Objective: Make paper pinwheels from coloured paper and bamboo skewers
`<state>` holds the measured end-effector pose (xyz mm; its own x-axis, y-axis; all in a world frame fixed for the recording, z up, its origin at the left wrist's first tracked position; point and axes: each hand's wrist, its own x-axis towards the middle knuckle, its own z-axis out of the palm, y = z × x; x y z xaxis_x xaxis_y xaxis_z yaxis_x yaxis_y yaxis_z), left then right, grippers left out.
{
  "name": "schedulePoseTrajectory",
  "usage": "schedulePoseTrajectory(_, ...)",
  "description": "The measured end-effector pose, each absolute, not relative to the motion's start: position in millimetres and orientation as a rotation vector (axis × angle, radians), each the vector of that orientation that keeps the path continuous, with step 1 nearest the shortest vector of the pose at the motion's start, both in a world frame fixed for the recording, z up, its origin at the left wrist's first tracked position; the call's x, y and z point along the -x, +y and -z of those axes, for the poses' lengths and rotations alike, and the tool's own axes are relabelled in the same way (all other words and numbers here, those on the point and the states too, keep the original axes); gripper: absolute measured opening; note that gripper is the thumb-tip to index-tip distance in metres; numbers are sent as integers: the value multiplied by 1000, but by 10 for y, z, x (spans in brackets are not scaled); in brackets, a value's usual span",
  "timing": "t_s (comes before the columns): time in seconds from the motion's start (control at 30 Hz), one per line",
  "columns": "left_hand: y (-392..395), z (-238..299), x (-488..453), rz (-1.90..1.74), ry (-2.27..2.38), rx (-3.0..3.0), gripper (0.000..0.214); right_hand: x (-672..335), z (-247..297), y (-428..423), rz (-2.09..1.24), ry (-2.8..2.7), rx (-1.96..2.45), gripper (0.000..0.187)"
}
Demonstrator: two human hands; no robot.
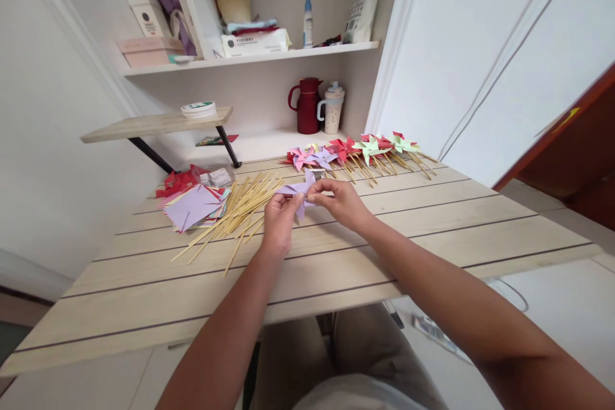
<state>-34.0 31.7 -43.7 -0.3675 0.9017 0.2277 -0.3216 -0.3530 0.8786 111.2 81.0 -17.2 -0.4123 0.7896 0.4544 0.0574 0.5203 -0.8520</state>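
Observation:
A purple paper pinwheel (310, 179) is held up above the table between both hands. My left hand (282, 214) pinches it from the lower left, thumb on the paper. My right hand (339, 200) is closed at its centre, fingertips pressed together; whether a small part is between them I cannot make out. Left of my hands lies a loose heap of thin wooden sticks (240, 208). Beside the heap is a stack of square paper sheets (192, 207), purple on top, with cut corners. Finished pinwheels on sticks (369, 150) lie in a row behind my right hand.
Behind the paper stack lie red paper pieces (180, 180) and a clear plastic packet (216, 176). A small raised shelf (158, 125) stands at the back left. A dark red jug (307, 106) and a speckled cup (332, 109) stand at the back.

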Motion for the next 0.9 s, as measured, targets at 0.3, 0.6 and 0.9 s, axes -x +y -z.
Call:
schedulePoseTrajectory(0.3, 316, 425, 331, -1882, 1022, -957, 30, -1091, 182, 796, -943, -1796, 713, 14)
schedulePoseTrajectory(0.6, 309, 415, 325, -1895, 1101, -1087, 17, -1061, 222, 793, -915, -1755, 715, 17)
schedulePoseTrajectory(0.9, 347, 446, 335, -1958, 1143, -1137, 16, -1022, 237, 760, -900, -1710, 701, 18)
